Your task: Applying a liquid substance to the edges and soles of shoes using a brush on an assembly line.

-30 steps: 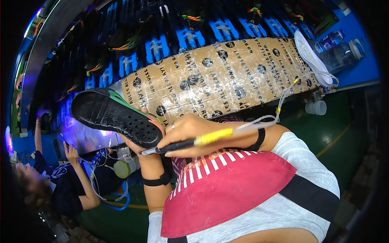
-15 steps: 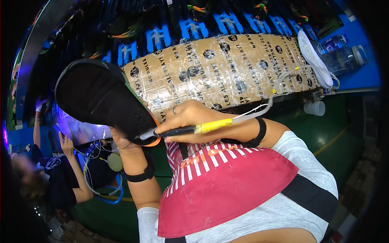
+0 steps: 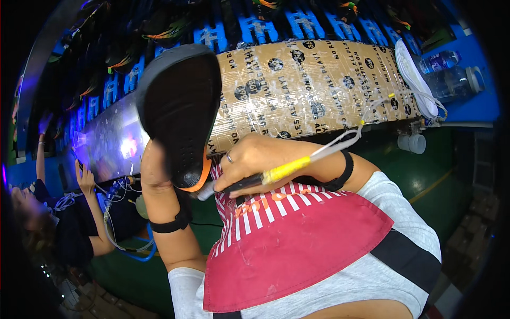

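Note:
A dark shoe sole (image 3: 180, 106) with a pale grey outer rim and an orange edge at its near end is upright in front of me, tilted slightly. My left hand (image 3: 157, 165) grips it near its lower left side; part of the fingers is hidden behind it. My right hand (image 3: 247, 162) is closed on a brush (image 3: 244, 183) with a black handle, wrapped in yellow further back and joined to a clear tube (image 3: 345, 143). Its pale bristle tip lies just beside the orange end of the sole; whether they touch, I cannot tell.
A cardboard-covered bench (image 3: 297, 90) lies ahead, with blue racks (image 3: 260, 29) behind it. At right are a white oval pad (image 3: 414, 80), bottles (image 3: 451, 82) and a plastic cup (image 3: 411, 143). A co-worker (image 3: 74, 218) sits at left by a metal surface (image 3: 114, 127).
The sole has swung more upright and moved right, and my left hand has shifted left with it. The brush tip has slid off the sole's inner face to beside its orange end.

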`<state>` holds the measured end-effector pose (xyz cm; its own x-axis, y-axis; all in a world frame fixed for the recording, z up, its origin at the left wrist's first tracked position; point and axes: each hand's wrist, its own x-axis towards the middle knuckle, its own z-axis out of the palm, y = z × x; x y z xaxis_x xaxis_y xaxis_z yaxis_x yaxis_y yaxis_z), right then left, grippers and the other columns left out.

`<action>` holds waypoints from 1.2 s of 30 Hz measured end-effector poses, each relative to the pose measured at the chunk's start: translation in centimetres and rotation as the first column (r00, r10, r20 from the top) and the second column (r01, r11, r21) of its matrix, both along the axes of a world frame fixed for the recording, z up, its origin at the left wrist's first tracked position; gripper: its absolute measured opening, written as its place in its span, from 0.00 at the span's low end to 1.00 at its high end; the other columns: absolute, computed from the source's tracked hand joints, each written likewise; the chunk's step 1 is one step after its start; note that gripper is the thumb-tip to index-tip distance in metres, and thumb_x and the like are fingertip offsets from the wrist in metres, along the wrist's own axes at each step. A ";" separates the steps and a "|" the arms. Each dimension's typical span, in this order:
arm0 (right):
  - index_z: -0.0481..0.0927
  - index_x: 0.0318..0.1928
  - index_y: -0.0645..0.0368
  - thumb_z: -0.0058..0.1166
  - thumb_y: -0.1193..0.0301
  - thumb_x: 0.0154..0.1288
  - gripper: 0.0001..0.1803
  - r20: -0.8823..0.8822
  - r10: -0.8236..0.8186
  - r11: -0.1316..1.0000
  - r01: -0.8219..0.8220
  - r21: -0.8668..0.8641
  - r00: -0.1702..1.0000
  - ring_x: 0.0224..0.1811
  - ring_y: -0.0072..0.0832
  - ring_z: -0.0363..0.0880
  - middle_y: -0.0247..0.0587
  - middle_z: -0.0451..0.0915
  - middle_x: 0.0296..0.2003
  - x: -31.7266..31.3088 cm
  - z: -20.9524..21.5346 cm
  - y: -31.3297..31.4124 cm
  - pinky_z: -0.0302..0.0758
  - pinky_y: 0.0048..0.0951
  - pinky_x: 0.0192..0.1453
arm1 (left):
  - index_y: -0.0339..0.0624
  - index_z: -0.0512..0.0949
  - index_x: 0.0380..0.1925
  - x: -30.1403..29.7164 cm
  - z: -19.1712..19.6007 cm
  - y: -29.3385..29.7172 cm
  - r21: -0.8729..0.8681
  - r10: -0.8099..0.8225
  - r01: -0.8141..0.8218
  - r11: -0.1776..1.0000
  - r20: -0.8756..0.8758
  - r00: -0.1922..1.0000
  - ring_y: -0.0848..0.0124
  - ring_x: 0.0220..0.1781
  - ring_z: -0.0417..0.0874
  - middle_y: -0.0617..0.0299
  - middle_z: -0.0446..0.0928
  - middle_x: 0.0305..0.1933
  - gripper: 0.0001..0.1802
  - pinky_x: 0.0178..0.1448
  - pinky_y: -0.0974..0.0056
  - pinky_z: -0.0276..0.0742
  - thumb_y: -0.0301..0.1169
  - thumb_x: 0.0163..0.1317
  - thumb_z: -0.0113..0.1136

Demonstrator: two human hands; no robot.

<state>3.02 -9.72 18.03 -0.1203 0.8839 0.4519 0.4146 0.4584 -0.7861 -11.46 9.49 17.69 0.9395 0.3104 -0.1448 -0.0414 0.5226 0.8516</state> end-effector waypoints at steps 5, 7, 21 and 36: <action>0.82 0.39 0.47 0.60 0.69 0.49 0.13 -0.036 -0.183 0.977 0.186 0.108 0.982 0.26 0.38 0.77 0.40 0.77 0.24 0.0 -0.3 0.2 0.72 0.34 0.27 | 0.25 0.63 0.55 1.1 1.0 -0.1 0.069 -0.105 0.111 0.991 -0.081 0.991 0.64 0.50 0.77 0.48 0.72 0.52 0.28 0.55 0.63 0.72 0.39 0.62 0.50; 0.81 0.40 0.52 0.59 0.73 0.51 0.13 0.048 -0.165 0.982 0.159 0.104 0.985 0.25 0.33 0.76 0.37 0.74 0.22 -0.1 -0.7 0.2 0.72 0.30 0.27 | 0.25 0.64 0.54 1.5 1.6 -0.3 0.020 -0.204 0.210 0.977 -0.162 0.965 0.67 0.50 0.77 0.49 0.73 0.51 0.27 0.54 0.65 0.73 0.36 0.63 0.50; 0.81 0.37 0.53 0.59 0.74 0.47 0.13 0.191 -0.008 0.998 -0.006 0.069 0.982 0.26 0.33 0.76 0.37 0.75 0.22 0.0 -1.1 0.2 0.72 0.32 0.29 | 0.31 0.66 0.57 2.7 2.8 -0.5 0.111 -0.302 0.385 0.916 -0.440 0.846 0.74 0.46 0.78 0.56 0.76 0.48 0.23 0.50 0.71 0.73 0.34 0.65 0.48; 0.82 0.39 0.55 0.63 0.72 0.49 0.13 -0.321 -0.090 0.995 0.068 -0.078 0.943 0.25 0.30 0.79 0.41 0.81 0.27 1.9 -0.6 -0.9 0.72 0.26 0.30 | 0.34 0.67 0.53 1.7 -0.5 -0.4 -0.151 0.106 -0.160 0.975 -0.317 0.943 0.62 0.41 0.81 0.50 0.77 0.45 0.24 0.45 0.61 0.80 0.42 0.69 0.36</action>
